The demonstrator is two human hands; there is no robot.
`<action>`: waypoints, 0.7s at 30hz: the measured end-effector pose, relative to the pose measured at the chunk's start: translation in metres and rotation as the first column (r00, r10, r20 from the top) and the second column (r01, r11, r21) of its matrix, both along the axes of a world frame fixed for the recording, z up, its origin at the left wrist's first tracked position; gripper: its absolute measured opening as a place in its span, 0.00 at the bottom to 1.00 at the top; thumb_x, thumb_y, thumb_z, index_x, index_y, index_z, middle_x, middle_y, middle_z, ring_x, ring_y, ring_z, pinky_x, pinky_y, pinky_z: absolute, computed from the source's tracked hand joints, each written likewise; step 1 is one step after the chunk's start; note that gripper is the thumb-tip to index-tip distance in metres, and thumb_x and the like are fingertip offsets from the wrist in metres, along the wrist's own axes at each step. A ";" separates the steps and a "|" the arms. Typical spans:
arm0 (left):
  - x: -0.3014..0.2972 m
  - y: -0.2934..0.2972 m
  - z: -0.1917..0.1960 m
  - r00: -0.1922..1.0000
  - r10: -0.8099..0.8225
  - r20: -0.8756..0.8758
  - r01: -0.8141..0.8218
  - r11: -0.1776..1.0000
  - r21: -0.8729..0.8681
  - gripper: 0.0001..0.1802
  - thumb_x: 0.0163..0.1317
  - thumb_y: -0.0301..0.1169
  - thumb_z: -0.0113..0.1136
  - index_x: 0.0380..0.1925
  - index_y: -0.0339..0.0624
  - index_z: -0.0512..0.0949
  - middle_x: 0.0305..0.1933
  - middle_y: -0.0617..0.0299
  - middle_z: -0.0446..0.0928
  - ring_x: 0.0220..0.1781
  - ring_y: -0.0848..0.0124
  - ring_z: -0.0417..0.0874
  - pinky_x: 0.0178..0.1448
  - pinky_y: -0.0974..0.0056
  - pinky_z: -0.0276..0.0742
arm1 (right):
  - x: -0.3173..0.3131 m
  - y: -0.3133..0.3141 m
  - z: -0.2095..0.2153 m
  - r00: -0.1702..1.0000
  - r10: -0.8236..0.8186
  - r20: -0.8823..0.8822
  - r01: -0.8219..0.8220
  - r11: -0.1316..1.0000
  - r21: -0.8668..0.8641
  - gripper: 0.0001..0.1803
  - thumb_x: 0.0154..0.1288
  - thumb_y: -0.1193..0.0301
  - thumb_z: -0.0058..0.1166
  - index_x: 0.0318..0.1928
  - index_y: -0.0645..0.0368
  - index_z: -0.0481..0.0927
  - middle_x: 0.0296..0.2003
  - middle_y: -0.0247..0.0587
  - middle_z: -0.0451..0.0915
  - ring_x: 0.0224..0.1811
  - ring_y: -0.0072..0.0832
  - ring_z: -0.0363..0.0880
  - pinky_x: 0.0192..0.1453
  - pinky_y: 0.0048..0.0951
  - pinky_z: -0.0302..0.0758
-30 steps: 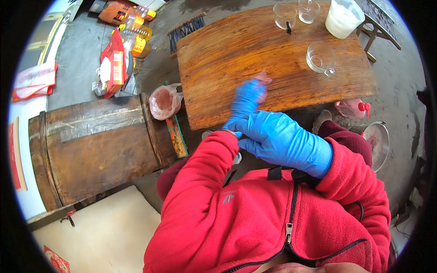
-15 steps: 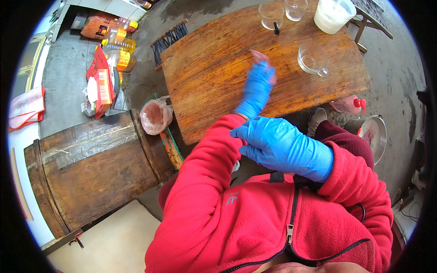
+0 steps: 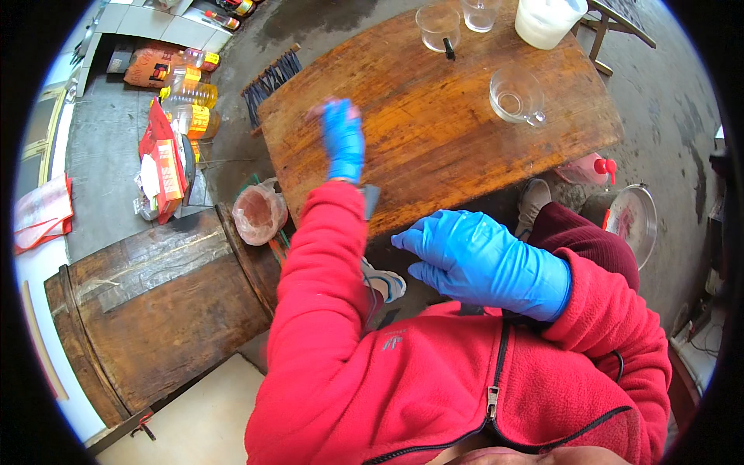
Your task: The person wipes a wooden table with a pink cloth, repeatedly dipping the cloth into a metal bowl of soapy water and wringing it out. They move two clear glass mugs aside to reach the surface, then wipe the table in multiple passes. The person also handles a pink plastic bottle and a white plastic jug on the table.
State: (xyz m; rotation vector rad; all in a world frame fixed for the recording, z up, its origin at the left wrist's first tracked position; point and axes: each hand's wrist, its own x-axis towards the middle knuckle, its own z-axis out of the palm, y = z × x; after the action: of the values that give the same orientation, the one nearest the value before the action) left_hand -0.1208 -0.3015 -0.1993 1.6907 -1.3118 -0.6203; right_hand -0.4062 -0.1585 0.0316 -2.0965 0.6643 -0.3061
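My left hand (image 3: 341, 142), in a blue glove, is stretched out over the left part of the wooden table (image 3: 434, 101). Motion smears its fingers, and some bare skin shows at the glove's finger end. Beside that arm's cuff is a small grey flat piece (image 3: 371, 201), its kind unclear. My right hand (image 3: 488, 263), also blue-gloved, hangs in front of my chest near the table's front edge. Its forefinger and thumb are apart with nothing between them; the other fingers are curled partly out of sight.
On the table stand a glass mug (image 3: 517, 94), two clear cups (image 3: 438, 27) and a white jug (image 3: 549, 22). A bag-lined bin (image 3: 260, 213) and a wooden bench (image 3: 167, 287) are at left. Oil bottles (image 3: 192, 94) stand farther back; a metal pan (image 3: 632, 221) lies right.
My left hand has swung left and away from my right hand, smearing as it moves. My right hand has barely moved. The view has shifted slightly.
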 end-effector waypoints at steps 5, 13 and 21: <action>-0.129 -0.031 -0.030 0.656 -0.296 0.695 0.408 0.913 0.004 0.27 0.67 0.32 0.59 0.66 0.43 0.69 0.64 0.57 0.72 0.59 0.64 0.75 0.62 0.62 0.72 | 0.010 -0.001 -0.005 1.000 -0.016 -0.014 0.015 0.999 -0.036 0.20 0.61 0.66 0.59 0.53 0.58 0.78 0.41 0.46 0.81 0.42 0.46 0.80 0.47 0.42 0.78; 0.032 0.028 0.022 0.956 -0.293 -0.007 0.292 0.953 -0.081 0.23 0.71 0.34 0.52 0.64 0.44 0.73 0.73 0.57 0.62 0.73 0.67 0.63 0.72 0.63 0.61 | 0.009 -0.003 -0.007 0.998 -0.054 0.032 0.056 0.997 -0.061 0.19 0.60 0.67 0.61 0.52 0.58 0.79 0.41 0.45 0.81 0.43 0.45 0.80 0.47 0.41 0.78; 0.083 0.031 -0.023 0.978 0.122 0.167 -0.099 0.985 -0.143 0.11 0.72 0.32 0.49 0.51 0.45 0.73 0.53 0.63 0.68 0.51 0.71 0.70 0.54 0.65 0.69 | 0.016 0.003 -0.006 1.000 -0.006 0.021 0.007 0.999 -0.035 0.20 0.60 0.67 0.61 0.52 0.58 0.79 0.41 0.46 0.81 0.43 0.45 0.80 0.47 0.41 0.78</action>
State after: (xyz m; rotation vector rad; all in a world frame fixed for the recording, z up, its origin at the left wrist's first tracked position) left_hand -0.0383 -0.2708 -0.2227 1.7246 -1.3393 -0.3167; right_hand -0.3906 -0.1553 0.0261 -2.1220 0.6576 -0.3456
